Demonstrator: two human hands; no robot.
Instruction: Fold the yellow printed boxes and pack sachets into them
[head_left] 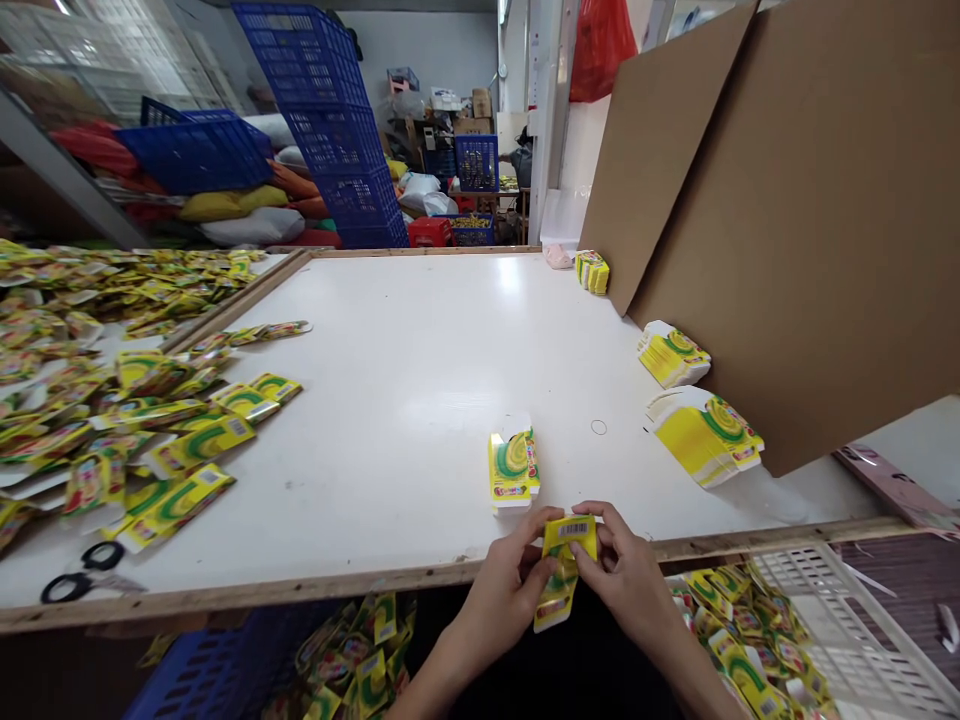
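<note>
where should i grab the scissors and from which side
By the black handles, probably from above with the left hand, once it lets go of the yellow packet. The scissors lie flat near the table's front edge, handles to the left and blades pointing right, so coming down there should keep clear of the blades.

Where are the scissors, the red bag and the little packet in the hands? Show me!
Scissors (95, 577): head view, where the blades meet the handles.
Red bag (601, 52): head view, the middle of its side.
Packet (564, 574): head view, the middle of its printed face.
</note>
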